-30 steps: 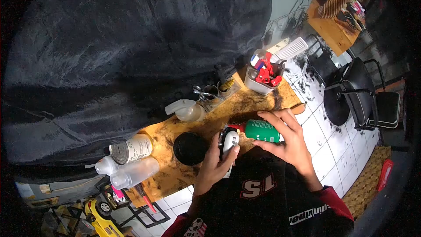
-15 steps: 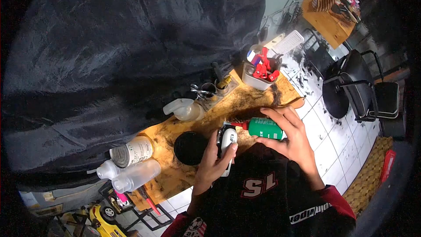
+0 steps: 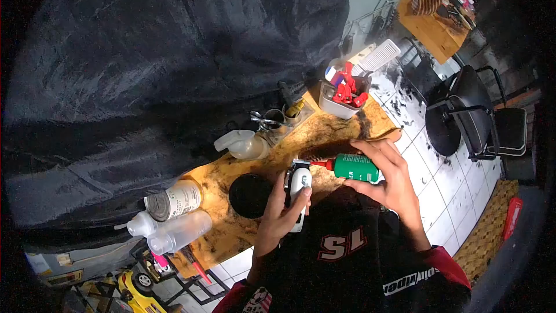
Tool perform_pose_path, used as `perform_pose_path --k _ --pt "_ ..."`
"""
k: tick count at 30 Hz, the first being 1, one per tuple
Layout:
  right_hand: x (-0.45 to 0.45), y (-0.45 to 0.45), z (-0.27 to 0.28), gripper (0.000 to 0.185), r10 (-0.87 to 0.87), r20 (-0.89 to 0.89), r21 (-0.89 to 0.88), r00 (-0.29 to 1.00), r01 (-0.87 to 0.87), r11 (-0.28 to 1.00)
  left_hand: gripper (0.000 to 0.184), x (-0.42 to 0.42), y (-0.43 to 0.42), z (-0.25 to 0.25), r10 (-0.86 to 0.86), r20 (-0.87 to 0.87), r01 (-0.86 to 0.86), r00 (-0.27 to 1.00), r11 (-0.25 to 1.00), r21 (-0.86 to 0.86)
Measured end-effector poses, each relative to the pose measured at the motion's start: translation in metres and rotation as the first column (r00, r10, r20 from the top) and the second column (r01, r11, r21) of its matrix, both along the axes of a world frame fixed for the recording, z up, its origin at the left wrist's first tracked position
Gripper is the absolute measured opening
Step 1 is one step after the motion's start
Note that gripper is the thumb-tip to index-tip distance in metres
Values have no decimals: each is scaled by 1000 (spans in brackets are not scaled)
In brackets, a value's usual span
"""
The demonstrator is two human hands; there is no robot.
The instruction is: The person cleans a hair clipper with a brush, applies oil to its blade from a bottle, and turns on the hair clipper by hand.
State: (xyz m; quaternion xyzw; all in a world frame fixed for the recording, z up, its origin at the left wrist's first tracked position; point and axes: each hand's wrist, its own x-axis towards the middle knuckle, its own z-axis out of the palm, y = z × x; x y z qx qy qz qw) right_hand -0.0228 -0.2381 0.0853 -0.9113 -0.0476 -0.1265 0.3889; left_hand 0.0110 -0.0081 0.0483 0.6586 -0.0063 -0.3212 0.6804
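Observation:
A white hair clipper (image 3: pixel 299 183) stands with its blade end up in my left hand (image 3: pixel 282 215), whose fingers and thumb are closed round its body. My right hand (image 3: pixel 394 175) pinches a green oil bottle (image 3: pixel 355 168) between thumb and fingers. The bottle lies on its side in the air, and its red nozzle (image 3: pixel 322 165) points left at the clipper blade (image 3: pixel 300 164). Nozzle tip and blade are very close; whether they touch I cannot tell.
On the wooden table (image 3: pixel 336 130) stand a spray bottle (image 3: pixel 246 145), a tin can (image 3: pixel 174 199), clear plastic bottles (image 3: pixel 182 232), scissors (image 3: pixel 267 120) and a container (image 3: pixel 343 104) of red clips. A white comb (image 3: pixel 379 58) leans there. Black chairs (image 3: pixel 469 110) stand right on the hair-strewn tiles.
The green bottle and my right hand have shifted slightly right, so more of the red nozzle shows. My left hand and the clipper have barely moved.

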Motion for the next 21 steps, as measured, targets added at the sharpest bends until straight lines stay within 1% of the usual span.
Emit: perform_pose_path --k 2,5,7,10,14,16,20,21 --pt "0 -2 1 60 0 9 -14 1000 0 1000 31 0 -1 2 16 -20 -16 1000 1000 8" --pt "1 -4 0 61 5 -6 19 1000 -5 1000 32 -1 0 -2 28 -60 -29 998 999 -19" --pt "1 -3 1 63 -10 5 74 1000 9 997 33 -1 1 -7 12 -28 -12 1000 1000 7" --pt "3 1 1 65 -13 27 117 1000 10 993 33 -2 0 -11 -10 17 10 1000 1000 -6" --pt "7 7 -2 65 -2 38 115 999 -2 993 33 -2 -1 -13 -28 49 29 998 999 -25" --pt "9 10 -3 65 4 44 104 999 -8 995 33 -1 -1 -10 -62 58 59 996 998 38" --pt "10 12 -5 65 -7 37 107 999 3 994 33 -1 -1 -7 -56 43 55 997 998 28" --pt "11 12 -5 65 -9 44 103 999 4 995 34 -1 -1 -6 -69 42 67 997 996 55"
